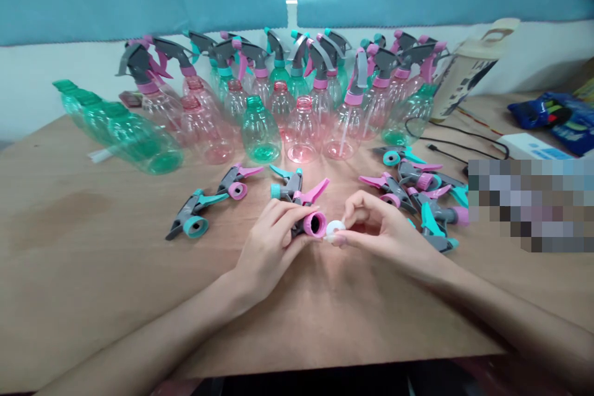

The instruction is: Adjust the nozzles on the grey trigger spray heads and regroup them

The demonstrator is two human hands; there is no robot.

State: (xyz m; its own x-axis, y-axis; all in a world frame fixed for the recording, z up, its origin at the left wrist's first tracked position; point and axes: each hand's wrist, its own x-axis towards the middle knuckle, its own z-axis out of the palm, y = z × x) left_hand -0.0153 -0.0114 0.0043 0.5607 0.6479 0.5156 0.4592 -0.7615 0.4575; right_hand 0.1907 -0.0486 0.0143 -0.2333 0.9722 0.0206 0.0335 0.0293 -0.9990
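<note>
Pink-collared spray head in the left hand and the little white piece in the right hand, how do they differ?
Colour: the spray head is grey and pink; the white piece is plain white. Size: the spray head is clearly larger than the white piece. Grip: the left hand holds the spray head, while the right hand pinches the white piece. Both are held close together.

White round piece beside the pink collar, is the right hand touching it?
Touching: the head view shows the right hand gripping the white round piece, its thumb overlapping the piece's lower edge.
</note>
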